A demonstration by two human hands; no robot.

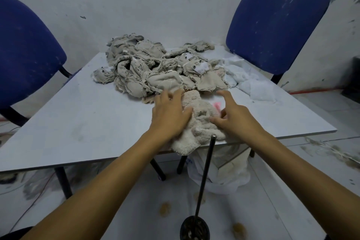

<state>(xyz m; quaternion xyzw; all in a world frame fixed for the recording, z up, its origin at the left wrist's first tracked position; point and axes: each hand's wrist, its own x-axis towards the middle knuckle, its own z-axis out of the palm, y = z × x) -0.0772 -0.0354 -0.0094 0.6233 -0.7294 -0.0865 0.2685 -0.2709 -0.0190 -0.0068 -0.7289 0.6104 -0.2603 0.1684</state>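
Note:
A cream plush toy skin (198, 122) lies at the near edge of the pale grey table (87, 122), part of it hanging over the edge. My left hand (169, 115) rests flat on its left side with fingers spread. My right hand (231, 117) touches its right side, fingers loosely bent, thumb raised. A small pink scrap (217, 105) lies beside the toy between my hands.
A heap of grey unstuffed toy skins (155, 68) fills the table's far middle, white stuffing (251, 82) to its right. Two blue chairs (276, 25) (25, 52) flank the table. A black rod (204, 179) stands in a dark base (194, 229) near a plastic bag (220, 169).

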